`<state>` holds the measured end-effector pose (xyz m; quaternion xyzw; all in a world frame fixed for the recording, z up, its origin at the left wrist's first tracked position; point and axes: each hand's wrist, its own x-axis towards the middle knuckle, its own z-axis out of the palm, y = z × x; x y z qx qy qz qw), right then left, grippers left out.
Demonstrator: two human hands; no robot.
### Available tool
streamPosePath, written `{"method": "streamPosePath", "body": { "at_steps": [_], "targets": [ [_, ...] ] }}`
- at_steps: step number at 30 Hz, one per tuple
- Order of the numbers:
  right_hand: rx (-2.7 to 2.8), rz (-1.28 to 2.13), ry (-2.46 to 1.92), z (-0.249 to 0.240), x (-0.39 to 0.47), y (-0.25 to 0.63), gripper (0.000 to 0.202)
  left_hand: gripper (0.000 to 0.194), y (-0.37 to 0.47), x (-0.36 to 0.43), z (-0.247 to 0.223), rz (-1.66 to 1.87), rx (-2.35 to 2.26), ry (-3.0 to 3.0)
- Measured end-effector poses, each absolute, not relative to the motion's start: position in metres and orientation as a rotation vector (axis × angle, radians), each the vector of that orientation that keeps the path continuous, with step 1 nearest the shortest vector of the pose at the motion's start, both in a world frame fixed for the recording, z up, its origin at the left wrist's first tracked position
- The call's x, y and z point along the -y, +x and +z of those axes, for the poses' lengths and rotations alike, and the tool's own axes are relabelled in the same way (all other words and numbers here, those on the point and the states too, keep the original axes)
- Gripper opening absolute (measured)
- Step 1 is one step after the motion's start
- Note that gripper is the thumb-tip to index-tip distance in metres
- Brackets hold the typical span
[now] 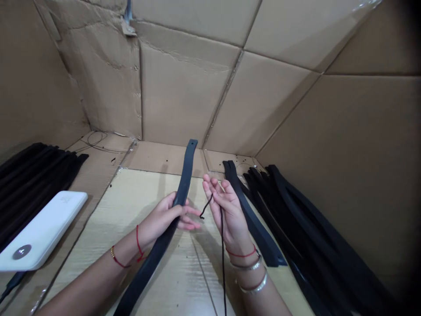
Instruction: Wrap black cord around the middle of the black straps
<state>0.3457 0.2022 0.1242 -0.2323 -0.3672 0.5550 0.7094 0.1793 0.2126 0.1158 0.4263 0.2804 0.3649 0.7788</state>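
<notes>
A long black strip with a small hole near its far end runs up the middle of the view. My left hand is closed round it, thumb on top and fingers partly stretched to the right. Just right of it, my right hand pinches a thin dark cord between thumb and finger, palm up. One short end of the cord sticks out toward my left fingertips, while the long part hangs down to the bottom edge.
Black strips lie in a pile at the right, and dark strips at the left. A white power bank rests on the left pile. Cardboard walls rise behind and at both sides.
</notes>
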Motion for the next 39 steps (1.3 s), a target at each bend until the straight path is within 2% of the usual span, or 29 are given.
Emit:
{"method": "streamPosePath", "body": {
  "at_steps": [7, 11, 14, 20, 24, 29, 32, 34, 39],
  "targets": [
    [0.835, 1.257, -0.502, 0.125, -0.201, 0.344, 0.023, 0.019, 0.191, -0.211, 0.102, 0.888, -0.675, 0.867],
    [0.854, 1.258, -0.544, 0.123, -0.200, 0.338, 0.022, 0.042, 0.192, -0.213, 0.096, 0.869, -0.643, 0.952],
    [0.836, 1.233, -0.604, 0.119, -0.200, 0.332, 0.022, 0.048, 0.193, -0.211, 0.093, 0.807, -0.638, 1.009],
    [0.808, 1.211, -0.650, 0.110, -0.202, 0.327, 0.019, 0.036, 0.196, -0.205, 0.093, 0.769, -0.592, 0.999],
    [0.886, 1.118, -0.646, 0.109, -0.204, 0.327, 0.014, 0.036, 0.196, -0.204, 0.097, 0.767, -0.627, 0.995],
    [1.129, 0.782, -0.818, 0.110, -0.206, 0.335, 0.007, 0.035, 0.193, -0.209, 0.098, 0.784, -0.647, 0.994],
    [1.363, 0.625, -1.035, 0.107, -0.208, 0.343, 0.018, 0.035, 0.190, -0.213, 0.097, 0.802, -0.660, 1.005],
    [1.395, 0.698, -1.123, 0.105, -0.210, 0.346, 0.017, 0.036, 0.187, -0.216, 0.097, 0.817, -0.669, 1.026],
    [1.416, 1.154, -1.089, 0.104, -0.210, 0.343, 0.026, 0.045, 0.181, -0.223, 0.095, 0.849, -0.710, 1.074]
  ]
}}
